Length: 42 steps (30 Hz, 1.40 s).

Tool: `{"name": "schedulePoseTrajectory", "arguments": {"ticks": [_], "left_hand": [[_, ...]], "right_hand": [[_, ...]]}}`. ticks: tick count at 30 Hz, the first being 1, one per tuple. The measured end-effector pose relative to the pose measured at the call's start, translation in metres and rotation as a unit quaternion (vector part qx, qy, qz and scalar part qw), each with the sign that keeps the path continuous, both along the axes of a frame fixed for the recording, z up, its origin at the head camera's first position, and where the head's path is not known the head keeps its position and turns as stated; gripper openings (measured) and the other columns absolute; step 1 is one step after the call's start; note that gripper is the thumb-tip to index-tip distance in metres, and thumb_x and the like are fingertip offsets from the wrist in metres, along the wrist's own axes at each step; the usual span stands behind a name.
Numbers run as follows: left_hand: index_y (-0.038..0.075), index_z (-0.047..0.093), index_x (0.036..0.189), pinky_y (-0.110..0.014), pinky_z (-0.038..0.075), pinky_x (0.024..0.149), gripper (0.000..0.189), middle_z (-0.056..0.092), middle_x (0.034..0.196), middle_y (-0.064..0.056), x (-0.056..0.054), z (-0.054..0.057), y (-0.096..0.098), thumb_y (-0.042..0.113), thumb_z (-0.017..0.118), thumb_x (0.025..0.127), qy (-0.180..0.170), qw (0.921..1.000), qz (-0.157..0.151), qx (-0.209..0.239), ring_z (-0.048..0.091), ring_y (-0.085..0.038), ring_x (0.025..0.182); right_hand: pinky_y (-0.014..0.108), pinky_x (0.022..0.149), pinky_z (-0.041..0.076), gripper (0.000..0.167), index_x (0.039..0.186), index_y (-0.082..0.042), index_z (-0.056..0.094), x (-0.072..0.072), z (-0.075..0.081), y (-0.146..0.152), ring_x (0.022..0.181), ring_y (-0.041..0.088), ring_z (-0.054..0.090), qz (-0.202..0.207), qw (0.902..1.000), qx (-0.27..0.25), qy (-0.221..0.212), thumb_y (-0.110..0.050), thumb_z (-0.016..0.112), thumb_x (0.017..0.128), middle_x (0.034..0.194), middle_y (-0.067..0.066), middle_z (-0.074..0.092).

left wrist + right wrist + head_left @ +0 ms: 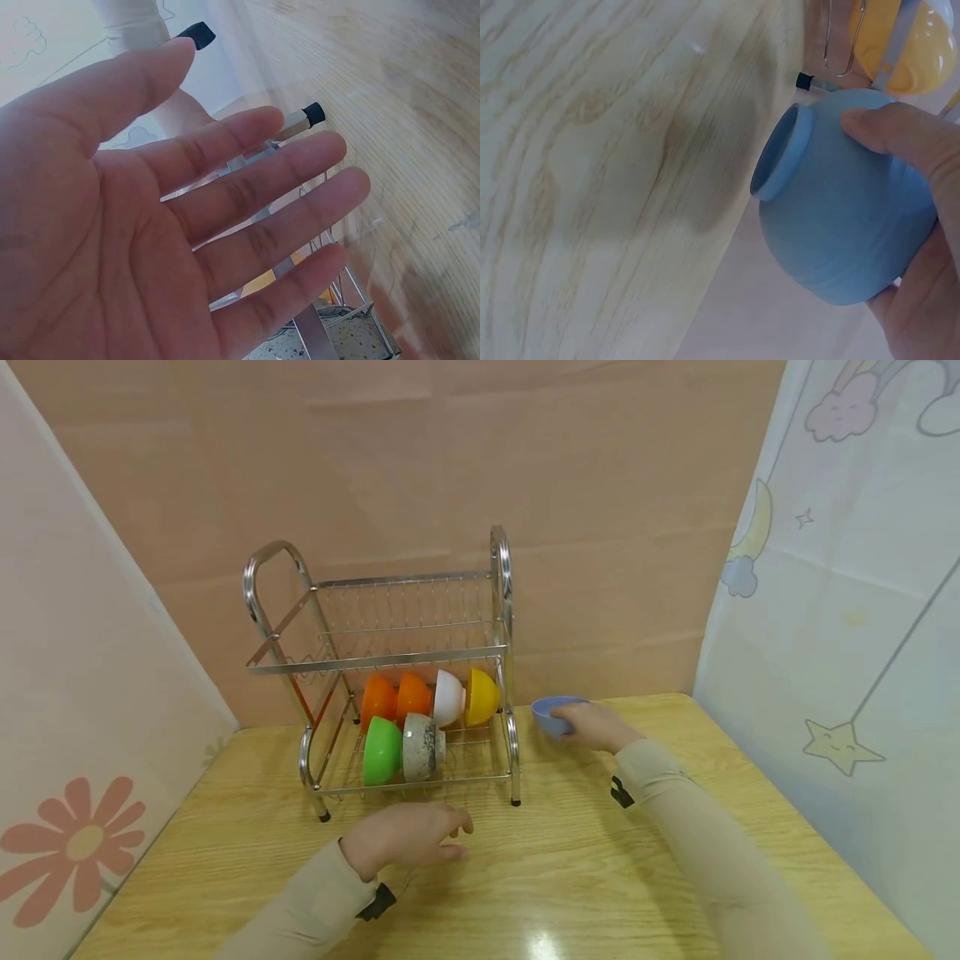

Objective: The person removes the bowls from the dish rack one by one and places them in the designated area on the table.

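A blue bowl (840,217) is in my right hand (596,727), with the thumb on its outer side and the fingers mostly hidden behind it. In the head view the bowl is to the right of a two-tier metal dish rack (378,658), its opening facing up. My left hand (416,835) hovers in front of the rack and holds nothing; the left wrist view shows its palm (97,247) with the fingers spread and nearly straight. On the rack's lower tier, bowls stand on their sides: a green bowl (382,752) and a speckled grey bowl (418,747) in the front row.
Behind those are two orange bowls (378,700), a white bowl (448,697) and a yellow bowl (482,697). The rack stands on a wooden table (577,860) near its back edge. Printed cloth walls (847,635) rise at both sides, with a plain pinkish one behind.
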<state>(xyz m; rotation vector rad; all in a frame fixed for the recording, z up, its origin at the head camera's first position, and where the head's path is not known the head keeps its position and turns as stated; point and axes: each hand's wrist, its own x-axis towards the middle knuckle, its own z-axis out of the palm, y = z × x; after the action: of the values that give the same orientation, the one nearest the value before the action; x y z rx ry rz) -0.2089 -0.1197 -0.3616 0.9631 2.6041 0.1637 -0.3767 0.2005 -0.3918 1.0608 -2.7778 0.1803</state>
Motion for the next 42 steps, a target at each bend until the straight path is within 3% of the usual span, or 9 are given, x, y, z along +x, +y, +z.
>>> {"name": "schedulePoseTrajectory", "arguments": {"ticks": [8,16,21,27,33,42], "left_hand": [[0.016,0.062,0.120,-0.029,0.052,0.078,0.033,0.067,0.107,0.001,-0.001,-0.003,0.001,0.038,0.062,0.094,-0.002,1.0000,0.002,-0.005,0.062,-0.008,0.093],[0.017,0.062,0.120,-0.029,0.053,0.078,0.033,0.067,0.105,0.002,-0.001,-0.005,0.000,0.038,0.061,0.095,-0.004,1.0000,0.001,-0.001,0.062,-0.008,0.092],[0.017,0.063,0.120,-0.029,0.052,0.078,0.033,0.067,0.105,0.002,-0.001,-0.005,-0.001,0.038,0.062,0.094,-0.002,1.0000,-0.001,-0.002,0.062,-0.007,0.092],[0.017,0.062,0.121,-0.028,0.052,0.078,0.034,0.067,0.106,0.002,-0.001,-0.006,-0.001,0.038,0.061,0.094,-0.003,1.0000,0.000,-0.002,0.062,-0.007,0.092],[0.017,0.062,0.121,-0.029,0.052,0.079,0.034,0.067,0.106,0.002,-0.001,-0.005,0.000,0.039,0.061,0.095,-0.007,1.0000,0.001,-0.004,0.062,-0.008,0.093],[0.017,0.062,0.121,-0.029,0.052,0.078,0.034,0.067,0.106,0.002,0.000,-0.005,0.000,0.038,0.061,0.095,-0.010,0.9999,0.005,-0.006,0.062,-0.008,0.093]], "right_hand": [[0.048,0.086,0.052,0.033,0.110,-0.009,0.062,-0.007,-0.004,0.004,0.103,0.032,0.064,-0.021,0.9994,-0.011,-0.025,-0.017,0.077,0.082,0.111,0.013,0.068],[0.048,0.089,0.052,0.036,0.118,-0.010,0.062,-0.008,-0.011,0.002,0.106,0.032,0.064,-0.028,0.9989,0.014,-0.034,-0.018,0.075,0.085,0.115,0.013,0.067],[0.049,0.090,0.051,0.036,0.118,-0.009,0.062,-0.007,-0.014,0.000,0.109,0.034,0.063,-0.022,0.9992,0.017,-0.029,-0.016,0.074,0.086,0.116,0.014,0.067],[0.056,0.099,0.044,0.043,0.130,0.001,0.054,-0.007,-0.019,-0.003,0.115,0.039,0.058,-0.011,0.9993,0.036,-0.008,-0.012,0.066,0.091,0.125,0.022,0.061],[0.061,0.097,0.043,0.034,0.128,-0.001,0.052,-0.007,-0.024,-0.006,0.113,0.043,0.057,-0.029,0.9984,0.048,-0.011,-0.011,0.059,0.096,0.122,0.024,0.060],[0.057,0.089,0.048,0.019,0.112,-0.005,0.052,-0.004,-0.029,-0.008,0.104,0.039,0.061,-0.014,0.9985,0.052,0.001,-0.008,0.059,0.095,0.108,0.019,0.063]]}}
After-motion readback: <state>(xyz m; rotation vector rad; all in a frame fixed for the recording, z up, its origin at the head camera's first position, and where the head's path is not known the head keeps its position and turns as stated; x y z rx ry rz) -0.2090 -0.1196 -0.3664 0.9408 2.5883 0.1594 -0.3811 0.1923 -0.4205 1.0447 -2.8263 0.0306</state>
